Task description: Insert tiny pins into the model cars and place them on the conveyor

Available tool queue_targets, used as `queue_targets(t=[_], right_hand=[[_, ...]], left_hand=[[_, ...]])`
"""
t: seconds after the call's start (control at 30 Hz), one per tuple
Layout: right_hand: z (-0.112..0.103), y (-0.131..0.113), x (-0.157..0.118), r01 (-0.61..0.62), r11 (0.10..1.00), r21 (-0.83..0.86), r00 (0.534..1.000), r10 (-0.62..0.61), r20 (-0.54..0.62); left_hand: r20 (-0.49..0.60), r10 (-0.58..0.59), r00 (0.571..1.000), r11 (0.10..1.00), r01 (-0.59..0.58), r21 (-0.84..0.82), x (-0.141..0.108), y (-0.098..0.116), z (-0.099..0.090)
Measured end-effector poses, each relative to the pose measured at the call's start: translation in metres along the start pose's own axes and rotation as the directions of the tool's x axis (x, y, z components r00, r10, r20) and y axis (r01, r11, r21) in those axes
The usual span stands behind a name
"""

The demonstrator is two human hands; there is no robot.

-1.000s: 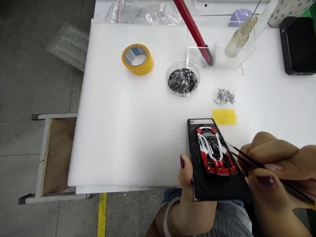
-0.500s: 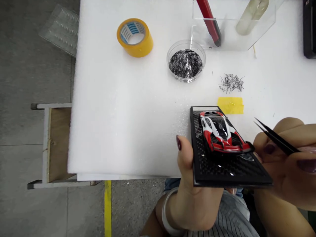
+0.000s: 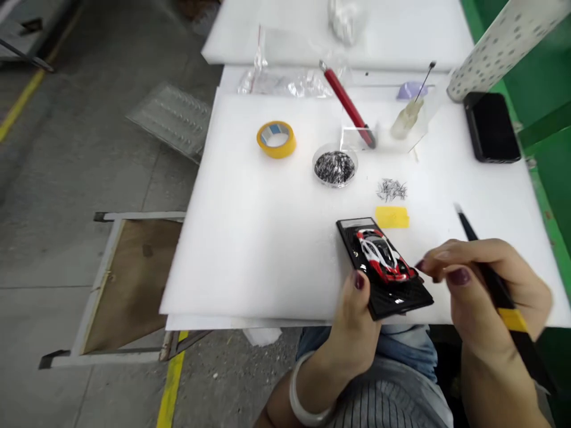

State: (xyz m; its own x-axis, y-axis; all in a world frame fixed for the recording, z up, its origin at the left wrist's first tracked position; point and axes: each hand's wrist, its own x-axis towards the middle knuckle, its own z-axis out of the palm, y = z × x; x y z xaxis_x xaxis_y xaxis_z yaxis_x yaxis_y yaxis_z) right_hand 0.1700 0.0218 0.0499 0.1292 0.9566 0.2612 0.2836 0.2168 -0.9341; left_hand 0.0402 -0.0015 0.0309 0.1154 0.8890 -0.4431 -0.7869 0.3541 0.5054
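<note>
My left hand (image 3: 354,336) grips a black display base (image 3: 397,302) by its near left side, thumb on top, and holds it tilted over the table's front edge. On the base sits a red and white model race car (image 3: 384,257), its rear toward me. Black tweezers (image 3: 467,226) with a yellow band rest in my right hand (image 3: 495,285), tips pointing up and away from the car. The fingertips of that hand are close beside the car's rear right corner; whether they touch it I cannot tell.
Beyond the base lie a yellow tape piece (image 3: 392,217), loose black slivers (image 3: 392,189) and a round dish (image 3: 334,167) full of them. A tape roll (image 3: 277,148), red cutter (image 3: 350,107), small bottle (image 3: 407,120) and phone (image 3: 492,126) lie farther back. A stool (image 3: 129,285) stands left.
The view has pulled back and shows more of the table. My right hand has turned the tweezers upright, away from the car, and its fingertips have come to the car's rear corner.
</note>
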Motion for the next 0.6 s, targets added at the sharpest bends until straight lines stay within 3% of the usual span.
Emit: queue_targets(t=[0.1,0.23,0.4,0.6], right_hand=[[-0.007,-0.006,-0.004,-0.039,0.995,0.091,0.989,0.026,0.148],[-0.019,-0.015,-0.011,-0.085,0.992,0.098,0.946,0.05,0.32],[-0.028,-0.025,-0.02,0.009,0.995,0.098,0.936,-0.043,0.35],[-0.031,-0.031,-0.033,0.057,0.992,0.112,0.932,-0.093,0.35]], left_hand=[[0.19,0.142,0.971,0.974,-0.172,0.15,-0.002,-0.009,-0.005],[0.2,0.232,0.952,0.941,-0.272,0.201,-0.01,-0.013,-0.005],[0.188,0.312,0.931,0.869,-0.36,0.339,-0.023,-0.021,-0.011],[0.236,0.385,0.892,0.72,-0.451,0.527,-0.037,-0.033,-0.024]])
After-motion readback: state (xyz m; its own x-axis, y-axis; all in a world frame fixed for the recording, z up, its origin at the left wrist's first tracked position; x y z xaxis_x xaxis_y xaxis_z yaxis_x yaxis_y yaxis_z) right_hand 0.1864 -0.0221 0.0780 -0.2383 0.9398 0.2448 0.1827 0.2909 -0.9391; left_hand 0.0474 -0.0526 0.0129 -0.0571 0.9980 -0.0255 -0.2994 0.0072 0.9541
